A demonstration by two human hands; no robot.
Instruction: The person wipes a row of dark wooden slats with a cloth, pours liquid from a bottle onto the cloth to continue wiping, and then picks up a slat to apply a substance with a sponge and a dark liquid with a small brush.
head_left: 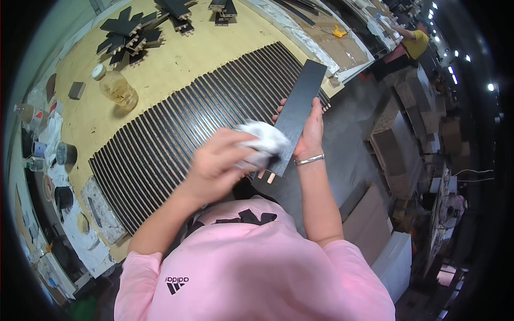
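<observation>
Workbench (176, 69); fingers (316, 115) gripping black panel (300, 107).

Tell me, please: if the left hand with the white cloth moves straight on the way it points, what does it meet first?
The left hand points to the right, and its white cloth already lies against the black wooden slat held by the right hand. So it would probably press on that slat first; depth is hard to judge.

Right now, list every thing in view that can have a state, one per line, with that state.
black board: held up off the table, tilted, two wooden pegs at its lower end
white cloth: crumpled, pressed on the board
left hand: closed on the cloth
right hand: gripping the board from behind
row of black boards: laid side by side on the table
bottle: upright, capped
</observation>
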